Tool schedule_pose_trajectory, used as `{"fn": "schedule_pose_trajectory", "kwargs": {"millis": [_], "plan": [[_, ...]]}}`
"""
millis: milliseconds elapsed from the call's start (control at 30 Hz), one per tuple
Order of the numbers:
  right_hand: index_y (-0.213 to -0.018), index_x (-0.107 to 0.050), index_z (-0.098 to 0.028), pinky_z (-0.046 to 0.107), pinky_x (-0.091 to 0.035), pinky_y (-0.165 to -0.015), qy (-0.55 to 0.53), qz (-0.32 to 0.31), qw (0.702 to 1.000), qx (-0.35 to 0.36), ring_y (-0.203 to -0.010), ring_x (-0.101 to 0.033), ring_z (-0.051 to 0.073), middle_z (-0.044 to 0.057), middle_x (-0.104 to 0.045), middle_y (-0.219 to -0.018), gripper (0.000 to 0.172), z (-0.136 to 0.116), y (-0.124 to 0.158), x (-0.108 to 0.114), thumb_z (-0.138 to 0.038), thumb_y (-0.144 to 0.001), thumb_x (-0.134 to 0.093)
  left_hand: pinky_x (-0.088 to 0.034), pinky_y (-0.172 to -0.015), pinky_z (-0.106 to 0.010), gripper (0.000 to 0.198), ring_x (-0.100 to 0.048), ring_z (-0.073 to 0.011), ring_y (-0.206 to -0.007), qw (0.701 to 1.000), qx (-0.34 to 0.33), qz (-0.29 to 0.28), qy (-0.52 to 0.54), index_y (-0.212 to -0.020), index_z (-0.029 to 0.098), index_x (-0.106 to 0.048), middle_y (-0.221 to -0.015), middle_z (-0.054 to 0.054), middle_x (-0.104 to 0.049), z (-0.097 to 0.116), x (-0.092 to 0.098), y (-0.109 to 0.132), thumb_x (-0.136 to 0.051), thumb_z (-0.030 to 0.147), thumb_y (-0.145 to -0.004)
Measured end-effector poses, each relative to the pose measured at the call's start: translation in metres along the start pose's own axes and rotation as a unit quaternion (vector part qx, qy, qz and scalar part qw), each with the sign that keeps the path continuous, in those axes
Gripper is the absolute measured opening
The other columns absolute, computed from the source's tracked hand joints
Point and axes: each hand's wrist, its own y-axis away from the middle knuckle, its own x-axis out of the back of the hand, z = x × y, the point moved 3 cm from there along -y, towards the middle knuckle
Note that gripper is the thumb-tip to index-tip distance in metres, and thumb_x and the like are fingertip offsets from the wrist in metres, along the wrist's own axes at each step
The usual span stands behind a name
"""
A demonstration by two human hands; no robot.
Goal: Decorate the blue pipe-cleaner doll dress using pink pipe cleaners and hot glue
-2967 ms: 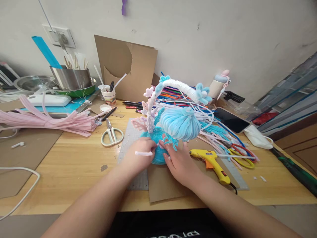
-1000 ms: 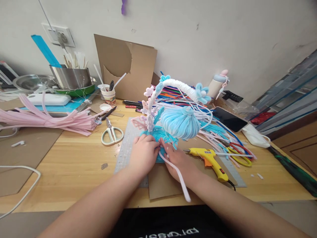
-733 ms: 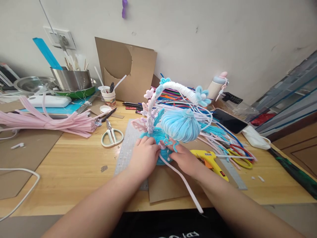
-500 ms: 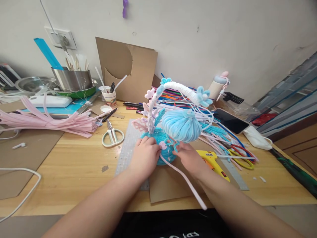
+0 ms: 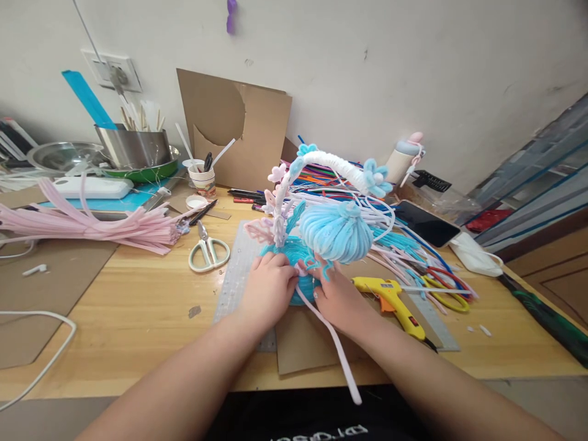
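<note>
A pipe-cleaner lamp stands in front of me, with a white wrapped arch (image 5: 333, 164), a light-blue pleated shade (image 5: 337, 233) and a round turquoise base (image 5: 301, 291). My left hand (image 5: 269, 285) rests on the left of the base, its fingers curled and its thumb at a pink pipe cleaner (image 5: 337, 343). From the other side my right hand (image 5: 340, 297) reaches under the shade, fingers closed at the same strip's coiled end. That strip's long tail hangs toward me. Fingers partly cover the coiled end.
A yellow glue gun (image 5: 390, 300) lies right of my right hand, near yellow-handled scissors (image 5: 448, 297). White-handled scissors (image 5: 209, 254) lie to the left, beyond them a pink pipe-cleaner bundle (image 5: 114, 223). Behind the lamp are many coloured pipe cleaners (image 5: 321, 184) and leaning cardboard (image 5: 266, 135).
My right hand has moved left along the base, in to the pink coil beside my left thumb. The strip's tail has swung left and more of the glue gun shows. My left hand stays.
</note>
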Motion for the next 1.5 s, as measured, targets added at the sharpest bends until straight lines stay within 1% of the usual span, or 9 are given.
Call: {"fn": "schedule_pose_trajectory", "kwargs": {"millis": [167, 367, 433, 567, 767, 1033, 1233, 1333, 1500], "plan": [[-0.131, -0.041, -0.001, 0.053, -0.042, -0.092, 0.069, -0.008, 0.996, 0.049, -0.103, -0.057, 0.033, 0.023, -0.064, -0.109, 0.057, -0.013, -0.002, 0.006, -0.004, -0.075, -0.039, -0.037, -0.079, -0.037, 0.013, -0.051, -0.0235, -0.094, 1.0, -0.003, -0.001, 0.007, -0.083, 0.022, -0.066, -0.093, -0.004, -0.062, -0.002, -0.001, -0.001, -0.053, 0.025, -0.086], [-0.138, -0.034, -0.015, 0.05, -0.033, -0.106, -0.025, -0.011, 0.998, 0.056, -0.124, -0.047, 0.024, 0.013, -0.052, -0.134, 0.055, -0.001, 0.027, 0.018, -0.009, -0.083, -0.034, -0.037, -0.08, -0.037, 0.013, -0.051, -0.0228, -0.096, 0.999, -0.039, -0.006, -0.009, -0.088, 0.023, -0.063, -0.094, -0.003, -0.061, -0.003, 0.001, -0.002, -0.05, 0.027, -0.088], [-0.136, -0.039, -0.02, 0.047, -0.038, -0.102, -0.057, 0.04, 0.997, 0.023, -0.12, -0.051, 0.023, 0.009, -0.054, -0.132, 0.05, 0.016, 0.049, 0.03, -0.014, -0.086, -0.035, -0.037, -0.08, -0.037, 0.014, -0.051, -0.0227, -0.096, 0.999, -0.049, -0.009, -0.007, -0.089, 0.024, -0.063, -0.095, -0.003, -0.061, -0.005, 0.002, -0.003, -0.05, 0.029, -0.088], [-0.088, -0.062, -0.021, 0.04, -0.048, -0.083, -0.017, 0.15, 0.982, -0.11, -0.092, -0.062, 0.024, 0.008, -0.068, -0.095, 0.021, 0.069, 0.09, 0.058, -0.027, -0.086, -0.042, -0.037, -0.086, -0.037, 0.013, -0.052, -0.022, -0.102, 0.996, -0.086, -0.01, 0.021, -0.091, 0.024, -0.063, -0.104, -0.003, -0.061, -0.011, 0.003, -0.006, -0.052, 0.029, -0.086], [-0.087, -0.059, -0.02, 0.031, -0.044, -0.057, 0.001, 0.057, 0.954, -0.296, -0.063, -0.059, 0.02, 0.005, -0.066, -0.077, 0.03, 0.131, 0.11, 0.059, -0.048, -0.081, -0.049, -0.036, -0.094, -0.037, 0.03, -0.054, -0.0224, -0.109, 0.993, -0.091, -0.005, 0.07, -0.11, 0.021, -0.055, -0.114, -0.006, -0.063, -0.019, 0.002, -0.011, -0.058, 0.029, -0.082], [-0.075, -0.062, -0.021, 0.026, -0.031, -0.048, 0.014, -0.004, 0.955, -0.295, -0.059, -0.057, 0.019, 0.003, -0.063, -0.065, 0.045, 0.125, 0.096, 0.048, -0.064, -0.076, -0.049, -0.036, -0.09, -0.038, 0.024, -0.055, -0.0235, -0.102, 0.993, -0.097, -0.012, 0.062, -0.104, 0.021, -0.056, -0.107, -0.005, -0.064, -0.019, 0.003, -0.013, -0.057, 0.03, -0.082], [-0.075, -0.065, -0.018, 0.026, -0.037, -0.051, -0.118, 0.052, 0.951, -0.28, -0.059, -0.056, 0.018, 0.004, -0.064, -0.066, 0.042, 0.124, 0.098, 0.054, -0.059, -0.075, -0.054, -0.036, -0.088, -0.038, 0.02, -0.056, -0.0227, -0.099, 0.993, -0.101, -0.012, 0.068, -0.1, 0.022, -0.056, -0.102, -0.003, -0.065, -0.02, 0.003, -0.013, -0.058, 0.029, -0.081], [-0.081, -0.064, -0.017, 0.027, -0.043, -0.054, -0.297, 0.095, 0.895, -0.318, -0.063, -0.058, 0.018, 0.005, -0.064, -0.074, 0.041, 0.114, 0.104, 0.065, -0.056, -0.067, -0.066, -0.036, -0.089, -0.039, 0.022, -0.056, -0.0231, -0.1, 0.992, -0.096, -0.013, 0.081, -0.102, 0.022, -0.057, -0.103, -0.004, -0.065, -0.02, 0.004, -0.013, -0.058, 0.028, -0.081], [-0.08, -0.063, -0.018, 0.02, -0.04, -0.045, -0.606, 0.077, 0.712, -0.346, -0.053, -0.048, 0.01, 0.0, -0.055, -0.066, 0.031, 0.092, 0.115, 0.081, -0.042, -0.066, -0.075, -0.038, -0.089, -0.039, 0.021, -0.057, -0.023, -0.099, 0.991, -0.089, -0.015, 0.103, -0.1, 0.021, -0.059, -0.101, -0.004, -0.066, -0.02, 0.004, -0.014, -0.059, 0.026, -0.079]]}}
